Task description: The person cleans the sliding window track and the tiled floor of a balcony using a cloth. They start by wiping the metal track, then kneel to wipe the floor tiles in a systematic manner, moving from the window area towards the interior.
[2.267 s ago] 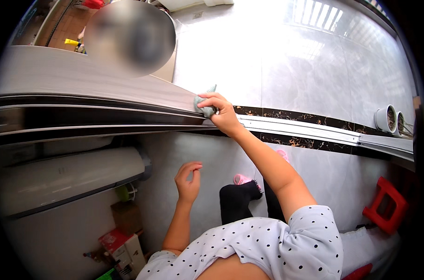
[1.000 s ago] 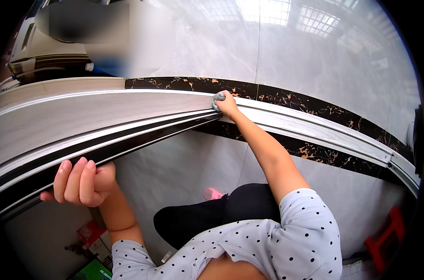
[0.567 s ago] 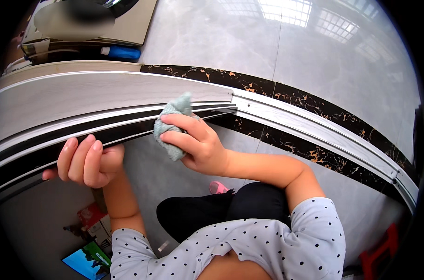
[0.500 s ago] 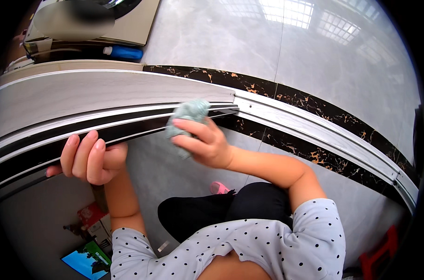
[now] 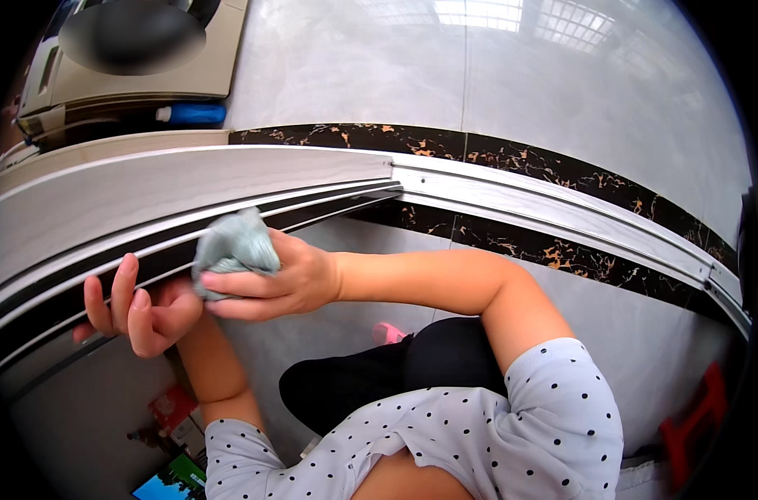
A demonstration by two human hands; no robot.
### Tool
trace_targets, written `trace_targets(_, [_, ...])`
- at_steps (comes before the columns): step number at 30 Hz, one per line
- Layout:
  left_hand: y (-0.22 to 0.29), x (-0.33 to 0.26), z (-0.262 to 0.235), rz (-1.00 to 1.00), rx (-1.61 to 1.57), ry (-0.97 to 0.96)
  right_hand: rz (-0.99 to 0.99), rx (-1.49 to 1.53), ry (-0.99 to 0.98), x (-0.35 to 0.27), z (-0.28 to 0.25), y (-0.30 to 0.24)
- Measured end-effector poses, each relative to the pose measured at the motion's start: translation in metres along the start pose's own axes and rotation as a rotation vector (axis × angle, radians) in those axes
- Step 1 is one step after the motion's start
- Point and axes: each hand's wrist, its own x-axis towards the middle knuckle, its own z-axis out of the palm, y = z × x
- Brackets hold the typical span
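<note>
My right hand [image 5: 300,279] grips a crumpled pale grey-green cloth [image 5: 237,246]. The cloth lies against the dark, white-striped edge of a sliding door [image 5: 158,265], which runs from the lower left toward the middle. Just left of the cloth, my left hand [image 5: 150,308] is at the same edge with its fingers apart and loosely bent. No object shows in it, though its thumb side is partly hidden near my right fingers. A pale door frame [image 5: 312,171] stands just beyond the striped edge.
A white floor track [image 5: 554,217] curves to the right, bordered by a black-and-gold marbled strip [image 5: 595,175]. At the upper left are a front-loading machine [image 5: 204,75] and a blue bottle [image 5: 197,113]. A red stool-like object [image 5: 700,425] is at the lower right, a lit screen [image 5: 175,482] at the lower left.
My right hand has drawn the cloth leftward and nearer along the door edge, close to my left hand. My left hand's fingers have loosened and spread. The view has shifted slightly.
</note>
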Motion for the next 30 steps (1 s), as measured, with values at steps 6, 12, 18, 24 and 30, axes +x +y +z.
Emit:
trace_targets(6, [-0.001,0.001,-0.003,0.082,0.129,-0.076,0.301,-0.065,-0.337,-0.122,-0.058,0.015])
trace_targets(12, [-0.002,0.003,-0.008,0.119,0.168,-0.141,0.662,-0.071,-0.374,-0.186,-0.078,0.021])
trace_targets(18, [0.004,0.001,-0.006,0.178,0.240,-0.229,1.479,-0.163,-0.288,-0.267,-0.122,0.049])
trace_targets(24, [-0.005,0.010,-0.015,0.222,0.257,-0.260,1.344,0.007,-0.167,-0.240,-0.092,0.073])
trace_targets(30, [-0.004,0.008,-0.014,0.222,0.256,-0.268,1.548,-0.170,-0.534,-0.239,-0.099,0.114])
